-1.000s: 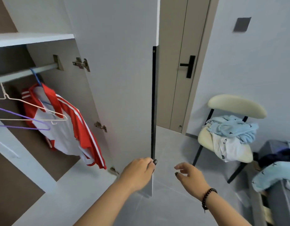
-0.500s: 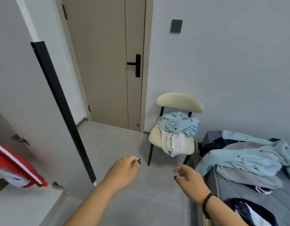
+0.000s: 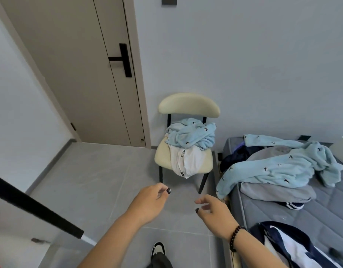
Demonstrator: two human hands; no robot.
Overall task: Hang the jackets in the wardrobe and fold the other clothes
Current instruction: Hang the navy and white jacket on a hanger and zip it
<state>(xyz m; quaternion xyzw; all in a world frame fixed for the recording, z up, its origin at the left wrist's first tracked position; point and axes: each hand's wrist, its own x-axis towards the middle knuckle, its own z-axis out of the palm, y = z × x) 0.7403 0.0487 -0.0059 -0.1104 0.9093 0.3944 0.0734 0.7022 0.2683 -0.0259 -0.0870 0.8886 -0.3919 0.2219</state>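
Observation:
A cream chair (image 3: 189, 103) stands by the wall with a light blue patterned garment (image 3: 191, 135) over a white garment (image 3: 188, 161) on its seat. On the grey bed (image 3: 321, 209) lie another light blue patterned garment (image 3: 278, 167), a grey garment (image 3: 276, 191) under it, a dark one (image 3: 235, 157) at the head end and a navy and white jacket (image 3: 294, 246) near me. My left hand (image 3: 149, 204) and my right hand (image 3: 215, 211) hover over the floor with loosely curled fingers, holding nothing. The wardrobe door's black edge (image 3: 35, 207) crosses the lower left.
A closed beige room door (image 3: 85, 70) with a black handle stands left of the chair. Grey tiled floor (image 3: 93, 180) lies between the wardrobe door, the chair and the bed. My shoe (image 3: 158, 249) shows at the bottom.
My view has swung right, away from the wardrobe and its hanging red jacket, toward the chair and the bed. My left hand has let go of the wardrobe door's edge.

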